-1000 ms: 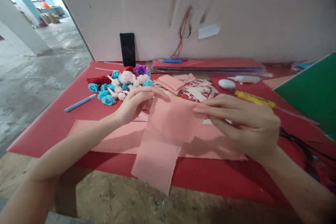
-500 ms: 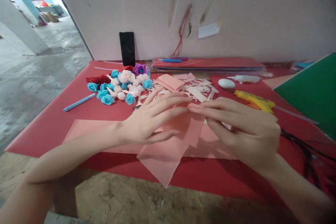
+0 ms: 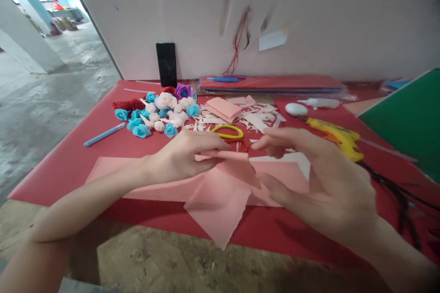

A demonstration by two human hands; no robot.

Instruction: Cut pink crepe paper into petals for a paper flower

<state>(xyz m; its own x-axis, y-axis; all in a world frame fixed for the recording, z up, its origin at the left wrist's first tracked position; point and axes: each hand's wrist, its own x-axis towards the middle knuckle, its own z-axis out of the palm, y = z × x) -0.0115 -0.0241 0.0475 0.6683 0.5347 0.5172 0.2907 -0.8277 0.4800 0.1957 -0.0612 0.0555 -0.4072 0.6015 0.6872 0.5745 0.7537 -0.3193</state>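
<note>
Pink paper piece (image 3: 222, 201) sits over the middle of the long pink strip (image 3: 112, 169), its loose corner hanging past the strip's near edge. The left hand (image 3: 177, 155) pinches its curled upper edge between thumb and fingers. The right hand (image 3: 326, 192) has thumb and fingers apart; whether the thumb touches the paper, I cannot tell. With the hold all on one side, the curl could spring open or skew, and a hard pinch could crease such thin-looking paper. The alike colours could let the strip get caught up too. Just beyond the strip, the yellow loop handle (image 3: 240, 132) could snag a fingertip. Beyond the strip's right end, the glue gun (image 3: 338, 137) could shift if its cable (image 3: 385, 181) is knocked.
</note>
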